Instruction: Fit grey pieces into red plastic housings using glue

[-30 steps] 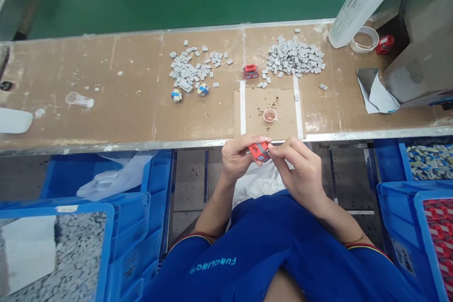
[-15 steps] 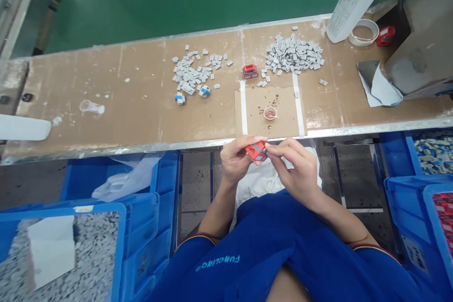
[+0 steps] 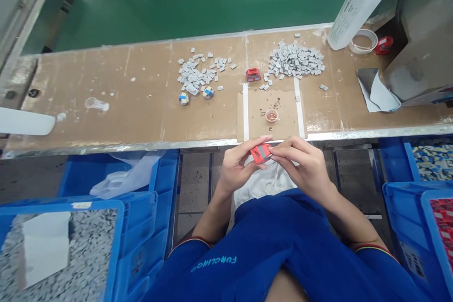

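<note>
Just in front of the bench edge, my left hand (image 3: 236, 170) grips a small red-and-grey toy car body (image 3: 262, 153) between thumb and fingers. My right hand (image 3: 305, 160) is closed in a pinch against the car's right end; anything between those fingertips is too small to make out. Beyond the hands, a small clear cup (image 3: 272, 115) with reddish liquid and a thin stick stands on a cardboard sheet (image 3: 258, 127). A similar red toy car (image 3: 253, 74) sits farther back, between two heaps of small grey tiles (image 3: 295, 59) (image 3: 196, 74).
Two blue-and-white blocks (image 3: 208, 92) lie by the left heap. A white bottle (image 3: 357, 9), a tape roll (image 3: 364, 41) and a folded sheet (image 3: 378, 92) are at the right. Blue crates (image 3: 139, 212) of parts flank me below the bench. An overturned clear cup (image 3: 96, 104) lies left.
The toy car has turned in my left hand and shifted slightly right and down. My right fingertips stay at its right end. The whole view has tilted a little.
</note>
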`<state>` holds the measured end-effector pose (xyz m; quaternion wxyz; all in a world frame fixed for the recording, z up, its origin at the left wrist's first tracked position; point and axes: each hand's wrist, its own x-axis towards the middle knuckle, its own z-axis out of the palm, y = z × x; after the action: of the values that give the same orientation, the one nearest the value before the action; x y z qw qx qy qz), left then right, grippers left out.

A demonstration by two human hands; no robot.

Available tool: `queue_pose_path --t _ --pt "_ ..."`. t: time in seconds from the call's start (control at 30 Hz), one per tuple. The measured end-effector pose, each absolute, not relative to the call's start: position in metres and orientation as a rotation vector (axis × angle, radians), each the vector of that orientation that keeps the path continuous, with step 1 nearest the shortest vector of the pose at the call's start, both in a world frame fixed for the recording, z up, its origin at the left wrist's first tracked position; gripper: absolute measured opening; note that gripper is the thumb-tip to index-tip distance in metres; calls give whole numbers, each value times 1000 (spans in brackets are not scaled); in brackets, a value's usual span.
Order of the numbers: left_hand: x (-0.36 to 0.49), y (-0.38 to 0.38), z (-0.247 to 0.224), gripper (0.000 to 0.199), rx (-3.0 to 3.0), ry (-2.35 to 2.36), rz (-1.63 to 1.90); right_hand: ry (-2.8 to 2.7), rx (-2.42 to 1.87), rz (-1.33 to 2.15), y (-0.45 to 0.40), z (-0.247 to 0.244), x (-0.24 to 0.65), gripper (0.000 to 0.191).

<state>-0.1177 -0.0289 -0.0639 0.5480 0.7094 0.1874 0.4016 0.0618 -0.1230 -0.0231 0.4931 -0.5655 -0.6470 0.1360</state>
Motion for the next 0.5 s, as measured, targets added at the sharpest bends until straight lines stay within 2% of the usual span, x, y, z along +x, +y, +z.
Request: queue_pose_path --t 0.3,0.5 --pt "-116 -13 -59 51 1760 153 770 -1823 -1276 731 -120 2 95 13" --pt "-114 -17 -58 44 1771 186 810 -1732 -1325 766 -126 1 89 14"
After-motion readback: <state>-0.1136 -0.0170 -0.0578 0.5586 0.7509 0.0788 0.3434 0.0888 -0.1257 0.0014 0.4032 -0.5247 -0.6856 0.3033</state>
